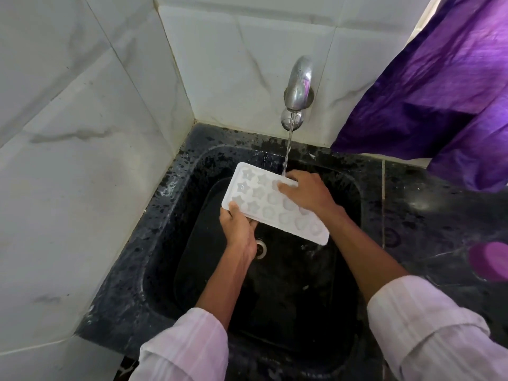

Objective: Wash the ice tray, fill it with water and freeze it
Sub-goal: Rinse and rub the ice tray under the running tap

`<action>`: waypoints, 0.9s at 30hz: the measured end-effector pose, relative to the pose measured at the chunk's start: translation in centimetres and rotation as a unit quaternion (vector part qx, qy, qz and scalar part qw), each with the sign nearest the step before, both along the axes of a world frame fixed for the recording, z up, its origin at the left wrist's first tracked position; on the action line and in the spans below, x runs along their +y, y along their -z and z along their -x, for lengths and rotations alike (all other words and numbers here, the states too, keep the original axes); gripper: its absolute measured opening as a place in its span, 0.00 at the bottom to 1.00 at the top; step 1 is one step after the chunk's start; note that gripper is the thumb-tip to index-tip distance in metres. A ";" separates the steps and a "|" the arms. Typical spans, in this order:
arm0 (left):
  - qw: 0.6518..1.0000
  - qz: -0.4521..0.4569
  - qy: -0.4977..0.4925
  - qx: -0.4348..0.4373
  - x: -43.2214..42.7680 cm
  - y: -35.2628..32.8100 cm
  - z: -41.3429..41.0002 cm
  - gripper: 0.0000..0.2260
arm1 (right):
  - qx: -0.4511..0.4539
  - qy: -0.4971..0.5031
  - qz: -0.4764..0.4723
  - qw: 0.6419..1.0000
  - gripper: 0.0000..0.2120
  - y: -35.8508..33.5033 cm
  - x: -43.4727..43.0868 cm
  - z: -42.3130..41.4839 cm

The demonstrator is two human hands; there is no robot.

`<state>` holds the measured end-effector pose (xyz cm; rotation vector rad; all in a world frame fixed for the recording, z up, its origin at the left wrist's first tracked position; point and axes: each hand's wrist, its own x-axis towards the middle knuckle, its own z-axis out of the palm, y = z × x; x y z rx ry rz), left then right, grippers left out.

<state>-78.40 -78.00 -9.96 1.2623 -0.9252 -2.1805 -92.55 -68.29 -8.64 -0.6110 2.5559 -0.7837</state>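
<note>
A white ice tray [264, 199] with star-shaped and round moulds is held over the black sink [170, 204]. My left hand [239, 229] grips its near left edge, thumb on top and fingers underneath. My right hand [305, 191] lies on the tray's far right part, fingers spread flat over the moulds. A steel tap [298, 83] on the back wall runs a thin stream of water [287, 149], which lands on the tray beside my right fingers.
White marble-look tiles [82, 160] close in the left and back. A purple curtain [439, 86] hangs at the right over the dark counter [428, 215]. A purple round object [492, 259] sits at the counter's right edge. The drain [261, 247] lies under the tray.
</note>
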 end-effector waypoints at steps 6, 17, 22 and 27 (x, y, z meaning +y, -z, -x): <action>0.999 -0.030 0.011 0.009 -0.4 -0.3 0.0 0.14 | -0.083 0.006 -0.025 0.996 0.24 -0.1 -0.8 1.9; 0.990 0.023 0.127 0.050 0.0 -0.5 -0.3 0.24 | -0.162 0.095 0.061 0.980 0.15 0.1 -1.9 0.8; 0.987 0.116 0.108 0.035 -0.5 -0.7 -0.3 0.21 | -0.206 0.111 0.133 0.963 0.16 0.8 -2.1 -0.4; 0.954 0.271 0.126 -0.013 0.1 -0.9 -0.3 0.17 | -0.190 0.099 0.175 0.961 0.12 1.5 -2.3 -1.4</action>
